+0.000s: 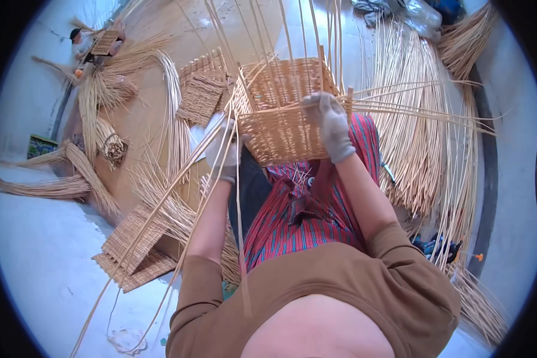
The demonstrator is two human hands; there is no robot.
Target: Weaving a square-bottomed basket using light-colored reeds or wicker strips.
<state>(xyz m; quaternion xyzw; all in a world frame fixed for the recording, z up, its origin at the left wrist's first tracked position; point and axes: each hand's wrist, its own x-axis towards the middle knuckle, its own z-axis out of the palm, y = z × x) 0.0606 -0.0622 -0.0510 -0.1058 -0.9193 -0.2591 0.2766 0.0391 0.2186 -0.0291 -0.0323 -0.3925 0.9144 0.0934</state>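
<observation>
A rectangular wicker basket (283,137) is tilted above my lap, its open top facing up and away, with long loose canes standing from its far side and corners. My right hand (331,125), in a pale grey glove, grips the near wall at its right end, the fingers over the rim. My left hand (224,152), gloved too, is closed beside the basket's left corner. Long canes (188,158) cross in front of it toward the lower left and hide part of its fingers, so what it holds cannot be made out.
Woven wicker panels lie at the left, one pair (131,244) near and another (201,98) farther off. A wide spread of loose canes (414,125) covers the right side. Cane bundles (110,143) lie far left. Another person (83,45) sits at the far upper left.
</observation>
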